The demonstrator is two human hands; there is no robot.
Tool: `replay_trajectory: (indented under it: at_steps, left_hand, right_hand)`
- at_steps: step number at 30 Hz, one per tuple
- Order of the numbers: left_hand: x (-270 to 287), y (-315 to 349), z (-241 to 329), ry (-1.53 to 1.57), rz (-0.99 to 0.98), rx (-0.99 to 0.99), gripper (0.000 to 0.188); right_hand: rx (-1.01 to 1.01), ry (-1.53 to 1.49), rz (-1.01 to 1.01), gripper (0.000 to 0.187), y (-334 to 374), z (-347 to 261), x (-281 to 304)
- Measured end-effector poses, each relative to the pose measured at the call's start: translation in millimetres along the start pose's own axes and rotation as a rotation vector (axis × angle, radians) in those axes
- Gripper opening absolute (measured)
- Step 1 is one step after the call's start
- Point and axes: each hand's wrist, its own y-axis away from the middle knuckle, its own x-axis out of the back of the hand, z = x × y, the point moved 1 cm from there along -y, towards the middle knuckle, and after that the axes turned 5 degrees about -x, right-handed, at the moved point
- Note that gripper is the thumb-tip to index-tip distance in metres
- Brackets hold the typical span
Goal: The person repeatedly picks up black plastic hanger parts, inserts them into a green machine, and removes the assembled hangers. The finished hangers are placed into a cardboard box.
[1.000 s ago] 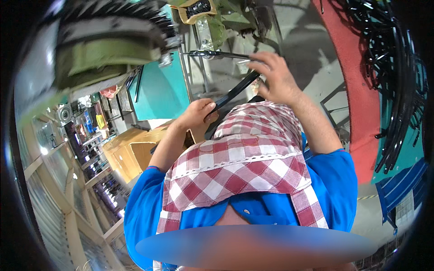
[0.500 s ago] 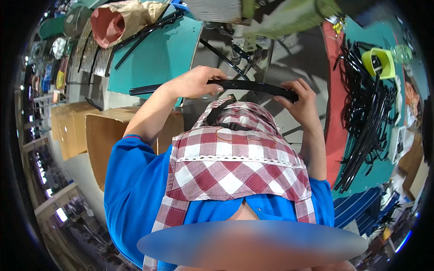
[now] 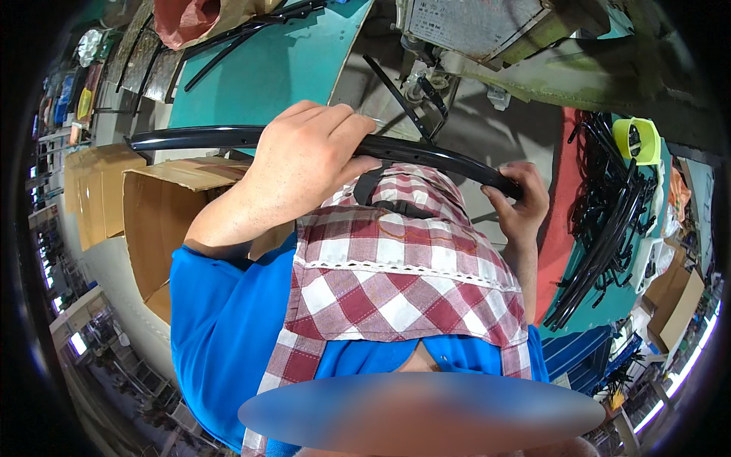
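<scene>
Taking your chest as the clock's centre with twelve straight ahead, the long black strip (image 3: 424, 152) lies across the space before you, from ten o'clock round to two, bowed gently, with small holes showing along its face. Your left hand (image 3: 308, 160), at eleven, is wrapped over the strip, fingers reaching across its far side and thumb on the near side, so you have it in a grip; a good length runs out past that hand toward ten. Your right hand (image 3: 524, 199), at two, pinches the other end between the thumb below and fingers curled over the top. The middle of the strip passes just beyond the checked apron (image 3: 403, 297) you wear. At eleven, past the strip, stands a green tabletop (image 3: 263, 76) with more dark strips on it and, farther out, a paper bag (image 3: 186, 23) with a red inside. Between nine and ten, an open cardboard box (image 3: 164, 228) sits near your left forearm, another carton (image 3: 99, 194) just beside it. A grey machine box (image 3: 464, 27) is between twelve and one. Near three, a heap of black strips (image 3: 590, 244) lies on a green table beside a red edge band (image 3: 562, 190), with a yellow-green container (image 3: 649, 141) at two.
</scene>
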Motion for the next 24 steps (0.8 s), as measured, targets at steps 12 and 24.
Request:
replay_trajectory:
  at_steps: [12,24]
  left_hand:
    - [-25,-21,-40,0.432,-0.23,0.004,0.033]
    - [-93,-51,-82,0.76,-0.538,0.051,0.035]
  right_hand:
    - [0.249,0.417,0.169,0.039,10,-69,23]
    - [-0.044,0.345,0.071,0.031,-8,-51,22]
